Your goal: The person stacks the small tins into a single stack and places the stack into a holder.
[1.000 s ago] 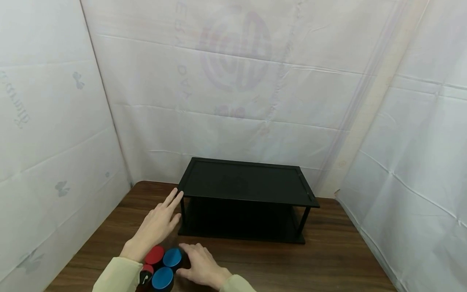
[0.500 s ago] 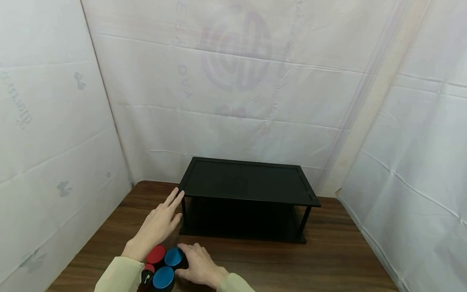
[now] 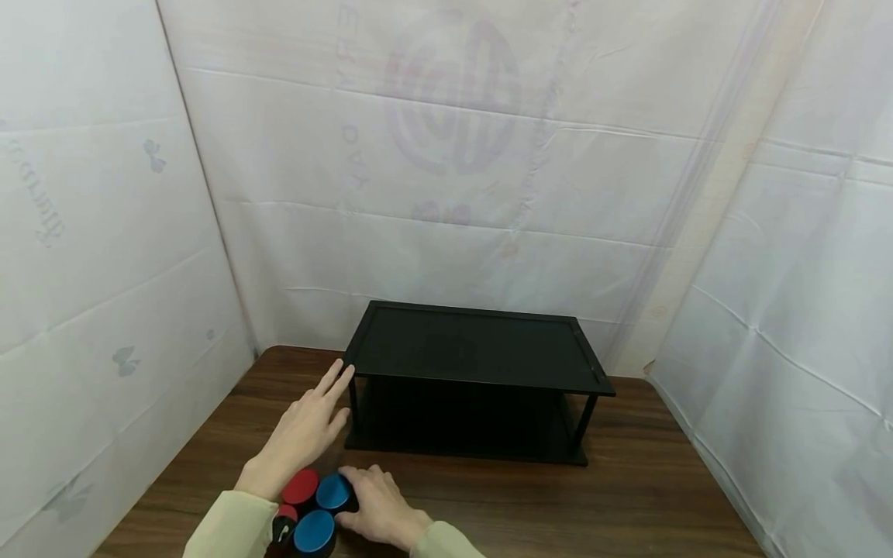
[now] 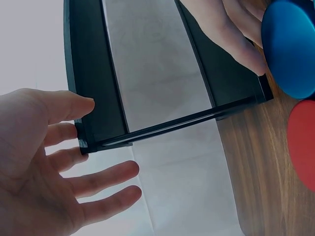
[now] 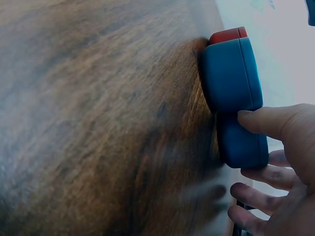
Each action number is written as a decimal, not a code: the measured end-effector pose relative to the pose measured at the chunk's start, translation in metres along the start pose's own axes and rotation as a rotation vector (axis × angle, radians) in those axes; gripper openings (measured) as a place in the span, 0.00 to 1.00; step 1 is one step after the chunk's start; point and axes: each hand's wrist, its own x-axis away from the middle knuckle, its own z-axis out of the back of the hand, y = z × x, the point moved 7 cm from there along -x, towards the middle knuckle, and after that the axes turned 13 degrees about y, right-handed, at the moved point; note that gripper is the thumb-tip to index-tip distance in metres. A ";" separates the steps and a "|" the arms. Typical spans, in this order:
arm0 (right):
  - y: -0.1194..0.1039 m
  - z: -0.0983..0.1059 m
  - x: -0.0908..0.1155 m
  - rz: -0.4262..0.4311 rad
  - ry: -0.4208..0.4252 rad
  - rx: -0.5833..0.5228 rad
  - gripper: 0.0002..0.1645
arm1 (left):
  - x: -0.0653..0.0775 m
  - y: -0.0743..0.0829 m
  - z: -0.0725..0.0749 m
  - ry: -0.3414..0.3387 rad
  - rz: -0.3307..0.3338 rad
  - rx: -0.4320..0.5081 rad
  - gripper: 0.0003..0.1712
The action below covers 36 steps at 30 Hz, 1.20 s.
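Note:
My right hand grips the farther of two round blue tins with thumb and fingers on its sides. In the right wrist view, my thumb lies against that blue tin, and the other fingers are loosely bent beside it. The second blue tin stands close in front. A red tin touches the group on its left, and a second red top is partly hidden by my left cuff. My left hand reaches over the tabletop with fingers spread, fingertips at the front left corner of a black two-level shelf.
The shelf's lower board lies in shadow beneath the top board, between thin corner posts. A dark wooden table carries everything. White sheeting stands behind and on both sides. A black item with a white mark sits at my left cuff.
My right hand's thumb and fingers have closed in on the farther blue tin. My left hand has stayed by the shelf corner. The whole view has shifted very slightly.

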 end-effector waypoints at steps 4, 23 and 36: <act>0.001 -0.001 0.000 -0.010 0.013 -0.003 0.33 | 0.000 0.000 0.000 0.000 0.002 0.001 0.38; 0.006 -0.001 -0.001 -0.028 0.039 -0.009 0.34 | 0.001 0.000 -0.001 0.011 -0.004 -0.020 0.38; 0.016 0.003 0.005 -0.069 0.048 -0.023 0.34 | 0.002 0.003 -0.004 0.041 -0.048 -0.060 0.39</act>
